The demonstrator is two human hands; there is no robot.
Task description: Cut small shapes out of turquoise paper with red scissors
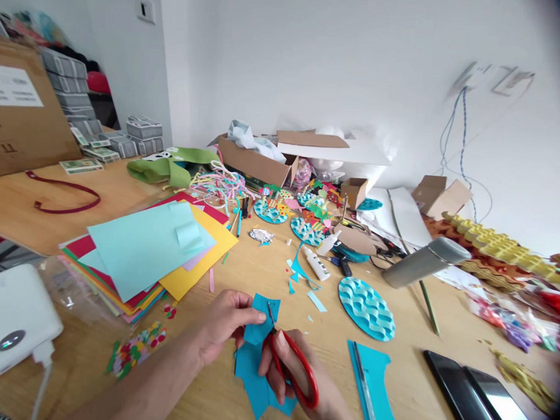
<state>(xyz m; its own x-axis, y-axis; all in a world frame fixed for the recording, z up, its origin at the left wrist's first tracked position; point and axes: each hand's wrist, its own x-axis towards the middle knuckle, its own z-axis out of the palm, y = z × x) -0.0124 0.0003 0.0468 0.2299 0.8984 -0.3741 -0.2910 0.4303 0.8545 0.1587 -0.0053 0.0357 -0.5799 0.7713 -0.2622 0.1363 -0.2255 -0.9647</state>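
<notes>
Clearly, from the head camera, both hands meet at the lower middle over a wooden table [195, 391]. The left hand [228, 321] has a small blue paper piece [256, 333] pinched between thumb and fingers. The right hand [290, 363] is closed round the handles of red-handled scissors [311, 382], whose blades point toward 11 o'clock and lie against that piece; how far they are parted I cannot tell. More blue paper [255, 393] lies just beneath, at 6 o'clock of the hands.

Around the hands, a stack of coloured sheets [136, 248] sits at 10 o'clock, and loose paper dots [141, 349] near 9. A white glue bottle [316, 264] lies at 1 o'clock, a wave-patterned blue oval [366, 309] between 2 and 3, and a larger blue sheet [378, 369] at 4, with 2 dark flat devices [451, 387] beyond it.
</notes>
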